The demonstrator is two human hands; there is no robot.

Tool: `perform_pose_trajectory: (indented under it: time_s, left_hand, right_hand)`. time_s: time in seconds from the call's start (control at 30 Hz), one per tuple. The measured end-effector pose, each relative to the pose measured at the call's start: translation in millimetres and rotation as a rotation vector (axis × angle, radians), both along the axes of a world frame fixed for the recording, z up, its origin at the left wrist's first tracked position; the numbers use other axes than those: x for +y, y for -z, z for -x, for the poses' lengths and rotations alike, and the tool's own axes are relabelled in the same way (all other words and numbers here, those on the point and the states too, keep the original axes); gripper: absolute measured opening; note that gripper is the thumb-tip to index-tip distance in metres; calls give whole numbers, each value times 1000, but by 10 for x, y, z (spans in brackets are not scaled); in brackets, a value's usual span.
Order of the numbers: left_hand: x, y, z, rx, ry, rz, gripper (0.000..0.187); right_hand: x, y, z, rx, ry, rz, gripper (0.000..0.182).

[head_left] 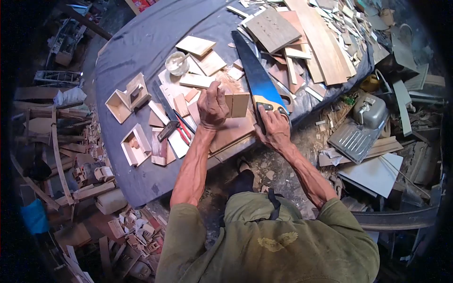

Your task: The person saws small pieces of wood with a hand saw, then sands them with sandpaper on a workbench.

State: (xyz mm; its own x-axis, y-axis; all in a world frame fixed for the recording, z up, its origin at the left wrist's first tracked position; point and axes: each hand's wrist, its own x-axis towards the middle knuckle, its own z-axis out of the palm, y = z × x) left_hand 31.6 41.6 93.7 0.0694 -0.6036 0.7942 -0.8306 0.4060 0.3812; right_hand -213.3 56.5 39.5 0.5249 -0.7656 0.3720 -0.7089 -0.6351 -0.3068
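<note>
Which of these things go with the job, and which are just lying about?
Probably the job:
- small brown wooden piece, in the left hand
- blue-bladed handsaw, under the right hand
- perhaps the round jar of whitish paste

Seemingly just lying about:
- grey metal sink, off the table
- flat white panel, near it

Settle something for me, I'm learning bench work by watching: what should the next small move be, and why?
Probably close the right hand securely round the handle of the saw before lifting it. That hand's fingers already rest over the handle, the blade points away from the person, and the left hand holds a small wooden piece nearby.
</note>
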Motion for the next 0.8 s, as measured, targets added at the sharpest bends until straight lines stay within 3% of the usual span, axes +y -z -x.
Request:
perform_pose_trajectory:
  time_s: [0.07, 0.1, 0.2, 0.23, 0.3, 0.33, 0.37, 0.47, 0.5, 0.63, 0.8]
  left_hand:
    - [-66, 6, -14, 53, -29, -69, 23]
    - [-96, 30, -17, 79, -43, -102, 21]
    - [-189, 85, 27, 165, -7, -193, 22]
    - [-248, 106, 76, 140, -5, -154, 24]
    - [-278, 38, 187, 208, -6, -234, 21]
    - [-276, -109, 284, 373, -77, -387, 24]
    - [-273, -257, 382, 538, -159, -534, 31]
    - [-479, 23, 447, 894, -230, -689, 47]
    - [-501, 5, 482, 855, -293, -742, 57]
    - [-589, 69, 541, 748, -540, -782, 59]
    - [-714, 146, 540, 697, -624, -803, 58]
  right_hand:
    - [31, -420, -89, 27, 42, -191, 60]
    - [15, -530, -107, -66, 26, -156, 40]
    - [-227, -530, -482, -628, 168, -376, 36]
    - [-275, -688, -666, -901, 173, -642, 40]
    - [-423, -709, -966, -796, 383, -597, 42]
    - [-456, -708, -1039, -743, 484, -577, 44]
    - [-472, -697, -1067, -735, 490, -505, 44]
    - [-562, -642, -1128, -720, 496, -380, 45]
    - [-595, -626, -1113, -722, 498, -400, 45]
    - [-777, -426, -1066, -717, 456, -478, 48]
    - [-961, -348, -1030, -772, 367, -531, 49]
